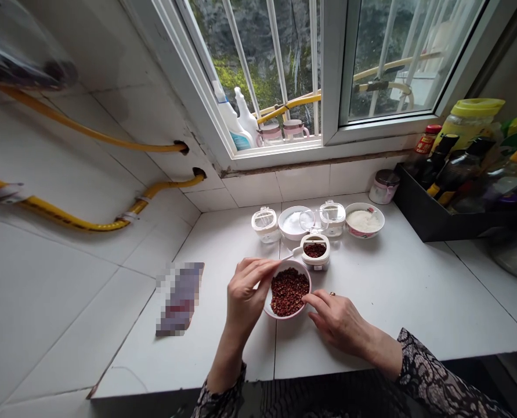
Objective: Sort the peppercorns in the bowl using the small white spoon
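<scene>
My left hand point(250, 290) pinches the handle of a small white spoon point(293, 253), whose far end reaches the rim of an open clear jar point(321, 263). Reddish-brown grains that look like Sichuan peppercorns point(314, 250) lie inside this jar. Just below it stands a white bowl point(288, 317) with a pink edge, holding more of the same peppercorns. My right hand point(339, 322), with a ring on one finger, grips the bowl's right rim, its fingers bent.
Behind the jar are a lidded clear jar point(266, 226), a bowl of white grains point(293, 233), another clear jar point(332, 219) and a flowered bowl point(365, 231) of off-white powder. A black box point(432, 223) of bottles stands right. A blurred-out packet point(180, 299) lies left.
</scene>
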`<state>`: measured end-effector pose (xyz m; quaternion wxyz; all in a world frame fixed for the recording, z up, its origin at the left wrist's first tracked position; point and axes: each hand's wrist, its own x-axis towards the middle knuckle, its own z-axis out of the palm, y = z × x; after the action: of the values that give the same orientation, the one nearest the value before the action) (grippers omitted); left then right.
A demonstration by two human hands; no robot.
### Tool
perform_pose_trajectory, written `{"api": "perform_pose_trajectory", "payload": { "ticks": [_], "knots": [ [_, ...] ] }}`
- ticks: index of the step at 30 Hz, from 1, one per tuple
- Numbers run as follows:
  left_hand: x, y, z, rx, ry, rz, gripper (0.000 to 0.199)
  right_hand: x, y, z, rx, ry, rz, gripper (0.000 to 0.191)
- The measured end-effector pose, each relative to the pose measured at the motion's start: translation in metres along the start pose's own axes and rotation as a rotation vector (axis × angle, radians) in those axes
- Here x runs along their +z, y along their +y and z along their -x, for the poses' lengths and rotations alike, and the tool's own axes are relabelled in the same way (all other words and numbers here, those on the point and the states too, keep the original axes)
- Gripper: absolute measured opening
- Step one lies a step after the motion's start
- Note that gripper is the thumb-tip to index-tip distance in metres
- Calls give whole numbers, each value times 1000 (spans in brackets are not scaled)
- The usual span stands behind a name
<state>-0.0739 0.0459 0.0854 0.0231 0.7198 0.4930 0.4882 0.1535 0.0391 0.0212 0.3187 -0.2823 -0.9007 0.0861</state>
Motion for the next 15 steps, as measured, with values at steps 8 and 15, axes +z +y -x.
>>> {"api": "perform_pose_trajectory", "payload": {
  "ticks": [8, 15],
  "knots": [
    [-16, -18, 28, -301, -280, 101, 15, 0, 0, 0, -22, 24, 12, 32],
    [0, -14, 30, -298, -349, 3, 18, 1, 0, 0, -24, 32, -6, 30]
  ]
}}
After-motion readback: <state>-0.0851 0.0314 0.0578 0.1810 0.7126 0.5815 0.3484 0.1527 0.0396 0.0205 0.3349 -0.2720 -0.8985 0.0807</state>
